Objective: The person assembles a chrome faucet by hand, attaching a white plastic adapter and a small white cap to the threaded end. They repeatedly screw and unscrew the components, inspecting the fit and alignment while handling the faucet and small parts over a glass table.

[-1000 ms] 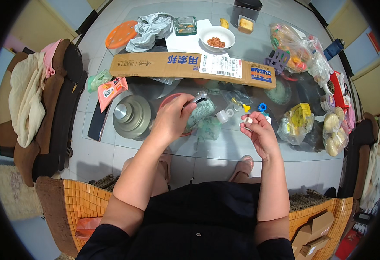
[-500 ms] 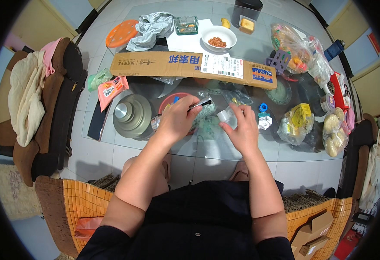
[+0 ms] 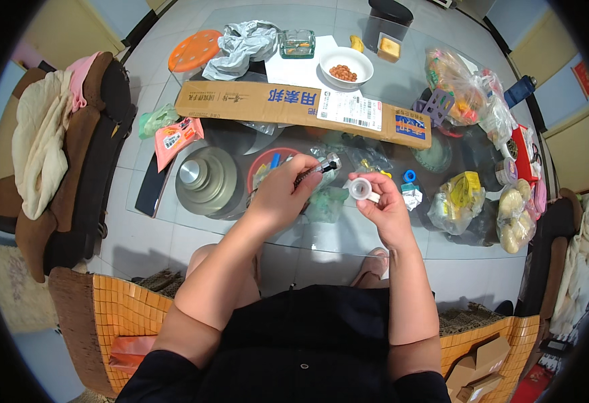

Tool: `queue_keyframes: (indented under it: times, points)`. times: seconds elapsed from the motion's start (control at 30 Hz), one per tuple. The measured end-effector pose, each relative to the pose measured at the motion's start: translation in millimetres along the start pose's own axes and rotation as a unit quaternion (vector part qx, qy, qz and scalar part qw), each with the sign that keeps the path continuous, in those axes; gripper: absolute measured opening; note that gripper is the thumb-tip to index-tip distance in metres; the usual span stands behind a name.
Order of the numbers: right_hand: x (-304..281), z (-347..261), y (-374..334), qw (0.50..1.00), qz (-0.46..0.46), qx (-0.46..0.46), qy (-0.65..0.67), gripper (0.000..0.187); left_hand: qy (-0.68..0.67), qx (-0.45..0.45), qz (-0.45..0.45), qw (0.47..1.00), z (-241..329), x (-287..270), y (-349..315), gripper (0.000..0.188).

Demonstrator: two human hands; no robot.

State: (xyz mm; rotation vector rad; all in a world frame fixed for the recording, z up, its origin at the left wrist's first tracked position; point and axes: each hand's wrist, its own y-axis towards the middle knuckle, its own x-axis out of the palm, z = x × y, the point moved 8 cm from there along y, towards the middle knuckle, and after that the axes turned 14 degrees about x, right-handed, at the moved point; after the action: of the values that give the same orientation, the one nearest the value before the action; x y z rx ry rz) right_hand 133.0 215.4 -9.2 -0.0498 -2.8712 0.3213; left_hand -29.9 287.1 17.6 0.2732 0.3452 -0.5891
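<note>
My left hand [image 3: 275, 195] is closed around a slim dark tube-like piece [image 3: 328, 164] with a shiny end that sticks out past the fingertips; its exact kind is unclear and most of it is covered by the hand. Just to the right, my right hand [image 3: 390, 209] pinches a small white plastic fitting [image 3: 360, 189] with a round hollow mouth turned up and a short side part. The two pieces are apart, above the near part of the glass table [image 3: 287, 240]. A crumpled green translucent bag [image 3: 326, 205] lies below and between the hands.
A long cardboard box [image 3: 240, 102] crosses the table beyond my hands. To the left sits a round stepped metal-and-glass object [image 3: 207, 185]; right are bagged yellow goods [image 3: 457, 203] and bagged pale round items [image 3: 515, 218]. A white bowl of nuts [image 3: 346, 67] stands farther back.
My right hand has turned the white fitting so its hollow mouth faces up. My left hand has shifted slightly right, tilting the dark piece's shiny end upward.
</note>
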Motion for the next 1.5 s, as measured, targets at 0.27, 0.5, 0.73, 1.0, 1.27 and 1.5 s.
queue_keyframes:
  times: [0.27, 0.5, 0.73, 1.0, 1.27, 1.5]
  points:
    - [17, 5, -5, 0.997, -0.058, 0.027, 0.049, 0.037, -0.126, 0.047, -0.089, 0.987, 21, 33, -3, 0.041]
    - [-43, 0, -1, 0.952, 0.205, 0.045, -0.224, 0.028, -0.141, 0.0, -0.036, 0.989, 1, 18, 2, 0.031]
    - [-24, -6, -2, 0.768, 0.316, -0.093, -0.549, 0.03, -0.213, -0.04, -0.014, 0.976, 2, 16, 5, 0.032]
    - [-15, -4, -1, 0.993, 0.099, 0.042, -0.052, 0.029, -0.237, -0.011, -0.016, 0.971, -5, 23, 0, 0.031]
    - [1, -31, -26, 0.993, 0.104, -0.047, -0.036, 0.034, -0.308, -0.064, -0.066, 0.947, 10, 43, -6, 0.032]
    - [11, -50, -37, 0.963, 0.137, -0.144, -0.183, 0.031, -0.299, -0.045, -0.066, 0.951, 16, 46, -6, 0.036]
